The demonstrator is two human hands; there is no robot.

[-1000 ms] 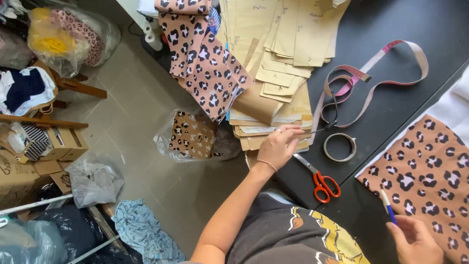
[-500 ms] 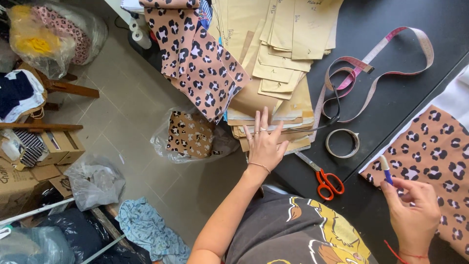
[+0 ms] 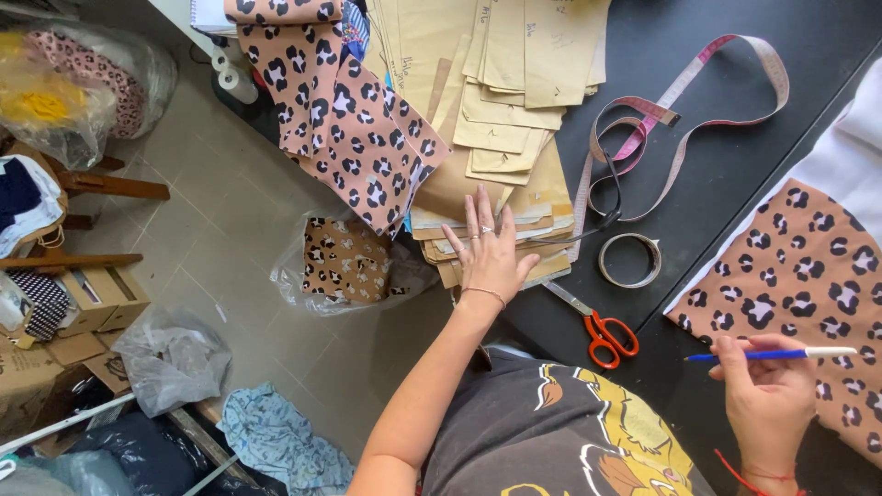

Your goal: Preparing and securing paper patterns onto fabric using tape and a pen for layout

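Head view is showing the right hand pinching a blue pen in closed fingers, its long axis lying nearly level across the leopard fabric, white end pointing right. Left hand is resting flat, fingers spread, holding nothing, on stacked paper patterns, near the scissors.
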